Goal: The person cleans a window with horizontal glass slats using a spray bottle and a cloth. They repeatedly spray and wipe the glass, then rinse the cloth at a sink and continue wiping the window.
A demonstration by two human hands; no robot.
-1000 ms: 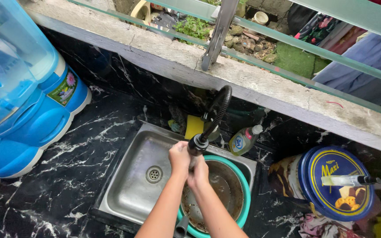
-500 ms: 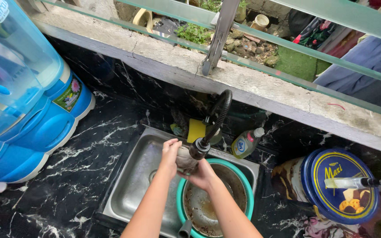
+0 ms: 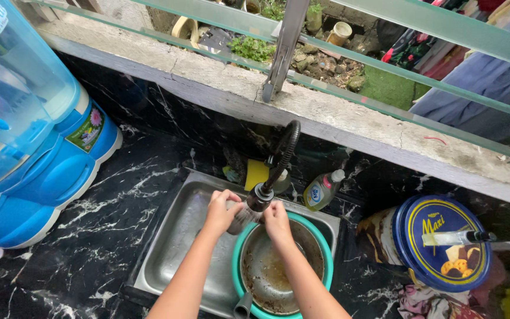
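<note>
Head view: both hands — left hand (image 3: 219, 211) and right hand (image 3: 277, 220), fingers curled — are held under the black faucet head (image 3: 259, 198), above the green-rimmed pan (image 3: 278, 266) in the steel sink (image 3: 172, 248).

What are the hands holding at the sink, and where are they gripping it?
Nothing clearly: left hand and right hand sit either side of the faucet head.

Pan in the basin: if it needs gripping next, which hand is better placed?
Probably the right hand. It hovers directly over the dirty pan in the green basin, while the left hand sits over the bare steel sink, left of the faucet head.
</note>
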